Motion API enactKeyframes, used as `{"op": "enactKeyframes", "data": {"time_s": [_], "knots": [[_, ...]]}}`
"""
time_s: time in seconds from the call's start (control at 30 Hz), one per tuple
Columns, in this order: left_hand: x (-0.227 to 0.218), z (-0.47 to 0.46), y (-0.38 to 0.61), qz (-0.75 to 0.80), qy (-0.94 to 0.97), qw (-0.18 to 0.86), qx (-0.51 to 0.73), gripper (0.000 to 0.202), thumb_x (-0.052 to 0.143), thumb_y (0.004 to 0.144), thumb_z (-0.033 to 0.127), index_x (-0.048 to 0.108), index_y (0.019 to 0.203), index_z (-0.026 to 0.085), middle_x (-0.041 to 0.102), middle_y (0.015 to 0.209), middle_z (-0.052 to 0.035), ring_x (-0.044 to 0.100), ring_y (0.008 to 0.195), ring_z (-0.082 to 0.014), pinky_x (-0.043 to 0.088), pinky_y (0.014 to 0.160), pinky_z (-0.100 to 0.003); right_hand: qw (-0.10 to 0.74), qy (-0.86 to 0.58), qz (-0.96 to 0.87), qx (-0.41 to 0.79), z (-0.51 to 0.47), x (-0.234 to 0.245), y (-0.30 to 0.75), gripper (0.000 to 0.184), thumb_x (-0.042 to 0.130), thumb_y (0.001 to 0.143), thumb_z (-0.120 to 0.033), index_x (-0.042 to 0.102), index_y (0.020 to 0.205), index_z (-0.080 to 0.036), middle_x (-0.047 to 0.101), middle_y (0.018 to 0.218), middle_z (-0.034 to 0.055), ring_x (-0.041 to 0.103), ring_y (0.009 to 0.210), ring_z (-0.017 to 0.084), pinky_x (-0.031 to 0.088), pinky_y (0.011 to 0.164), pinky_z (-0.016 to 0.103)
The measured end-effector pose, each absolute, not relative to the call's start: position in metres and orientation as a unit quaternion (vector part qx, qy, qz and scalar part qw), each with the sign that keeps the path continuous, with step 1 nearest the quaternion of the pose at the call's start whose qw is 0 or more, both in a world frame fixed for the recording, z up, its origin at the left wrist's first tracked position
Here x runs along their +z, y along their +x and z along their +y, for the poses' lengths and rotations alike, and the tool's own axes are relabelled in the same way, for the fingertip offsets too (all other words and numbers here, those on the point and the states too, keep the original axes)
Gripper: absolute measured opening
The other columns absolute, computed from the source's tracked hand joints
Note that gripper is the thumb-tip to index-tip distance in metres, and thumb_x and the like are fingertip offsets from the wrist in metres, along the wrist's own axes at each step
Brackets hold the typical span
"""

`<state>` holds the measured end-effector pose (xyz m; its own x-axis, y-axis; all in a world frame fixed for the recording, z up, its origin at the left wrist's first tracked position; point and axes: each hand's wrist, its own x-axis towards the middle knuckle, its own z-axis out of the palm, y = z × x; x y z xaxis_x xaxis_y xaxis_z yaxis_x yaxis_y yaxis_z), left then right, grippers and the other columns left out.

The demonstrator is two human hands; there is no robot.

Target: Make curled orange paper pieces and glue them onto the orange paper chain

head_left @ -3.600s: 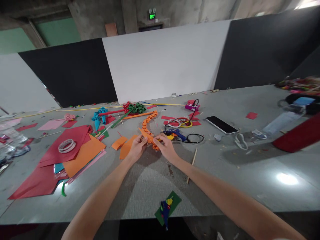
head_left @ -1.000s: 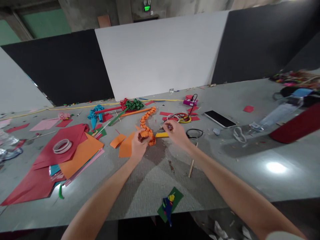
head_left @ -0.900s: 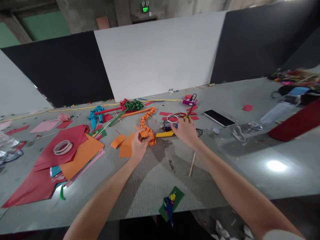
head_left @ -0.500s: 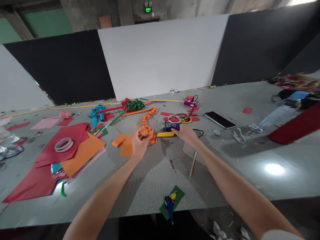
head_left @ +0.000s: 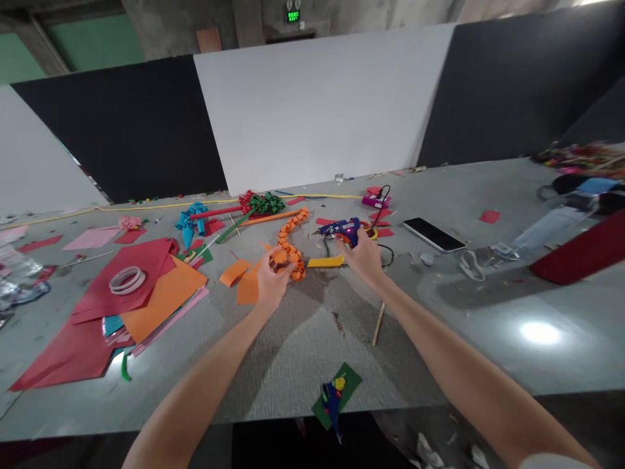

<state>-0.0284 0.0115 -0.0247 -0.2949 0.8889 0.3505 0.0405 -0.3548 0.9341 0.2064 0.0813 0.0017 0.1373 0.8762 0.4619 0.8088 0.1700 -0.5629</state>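
My left hand [head_left: 274, 279] is closed on the near end of an orange folded-paper chain [head_left: 289, 242], which curves away across the table. In my right hand [head_left: 364, 255] is a blue hot glue gun [head_left: 346, 228], its nozzle pointing left and a small red light showing on its side. A yellow utility knife [head_left: 326, 262] lies between the hands, just below the glue gun. Pieces of orange paper [head_left: 249, 286] lie beside my left hand. A thin wooden stick [head_left: 379, 324] rests on the table below my right wrist.
Stacked coloured paper sheets [head_left: 161, 306] with white tape rolls [head_left: 127, 280] lie on the left. Paper flowers in green [head_left: 268, 203] and blue [head_left: 189, 221] lie farther back. A phone [head_left: 433, 234] and a clear bottle [head_left: 541, 228] are on the right. A purple box [head_left: 375, 200] connects to a black cable.
My right hand has lifted the glue gun from beside the knife, bringing its body and nozzle into clear view. My left hand stays on the orange chain.
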Motion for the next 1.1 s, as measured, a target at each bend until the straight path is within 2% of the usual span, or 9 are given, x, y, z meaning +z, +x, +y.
{"op": "enactKeyframes", "data": {"time_s": [0.13,0.37,0.47,0.67,0.8,0.93,1.1], "knots": [[-0.023,0.01,-0.029,0.484,0.499,0.311,0.648,0.054,0.083,0.075,0.034,0.059,0.122,0.02,0.067,0.121,-0.0118,0.07,0.093,-0.0188,0.056,0.089,-0.034,0.442,-0.576,-0.686,0.053,0.071,0.003,0.197,0.036,0.052,0.091,-0.055,0.055,0.102,-0.021,0.07,0.085,0.0107,0.064,0.077,0.028,0.045,0.071,0.035],[-0.019,0.008,-0.026,0.471,0.497,0.323,0.653,0.053,0.081,0.076,0.029,0.058,0.122,0.02,0.068,0.117,-0.0102,0.071,0.095,-0.019,0.056,0.091,-0.035,0.415,-0.53,-0.737,0.062,0.069,-0.004,0.194,0.024,0.051,0.089,-0.045,0.056,0.095,-0.022,0.069,0.09,0.0129,0.063,0.087,0.03,0.046,0.076,0.037],[-0.018,0.008,-0.026,0.469,0.492,0.326,0.657,0.052,0.08,0.075,0.026,0.058,0.121,0.02,0.068,0.116,-0.0096,0.072,0.093,-0.0184,0.057,0.089,-0.034,0.42,-0.52,-0.74,0.076,0.067,-0.001,0.193,0.032,0.052,0.09,-0.051,0.057,0.099,-0.021,0.068,0.094,0.0142,0.063,0.091,0.032,0.047,0.08,0.038],[-0.017,0.007,-0.027,0.482,0.495,0.312,0.652,0.053,0.081,0.076,0.029,0.058,0.122,0.02,0.067,0.119,-0.0112,0.072,0.09,-0.0179,0.056,0.087,-0.033,0.426,-0.523,-0.735,0.069,0.062,0.005,0.188,0.06,0.057,0.084,-0.074,0.056,0.109,-0.019,0.068,0.103,0.0157,0.063,0.096,0.033,0.047,0.084,0.04],[-0.017,0.007,-0.028,0.481,0.499,0.312,0.65,0.054,0.082,0.075,0.033,0.059,0.122,0.02,0.067,0.118,-0.0109,0.072,0.09,-0.0188,0.056,0.087,-0.034,0.432,-0.542,-0.718,0.069,0.066,0.002,0.19,0.061,0.049,0.087,-0.078,0.055,0.103,-0.02,0.067,0.095,0.0135,0.063,0.089,0.031,0.047,0.08,0.039],[-0.02,0.008,-0.029,0.478,0.512,0.301,0.647,0.05,0.081,0.077,0.033,0.062,0.121,0.019,0.068,0.121,-0.0117,0.071,0.096,-0.0203,0.056,0.092,-0.035,0.446,-0.566,-0.682,0.12,0.069,-0.002,0.191,0.058,0.055,0.083,-0.075,0.054,0.101,-0.02,0.066,0.082,0.0086,0.061,0.075,0.028,0.046,0.072,0.037],[-0.025,0.009,-0.026,0.459,0.578,0.305,0.602,0.034,0.077,0.082,0.035,0.071,0.113,0.021,0.072,0.117,-0.0101,0.069,0.106,-0.0224,0.054,0.095,-0.036,0.466,-0.511,-0.689,0.218,0.068,-0.008,0.18,0.042,0.053,0.089,-0.058,0.054,0.108,-0.02,0.068,0.093,0.0098,0.062,0.082,0.028,0.048,0.077,0.038]]}}
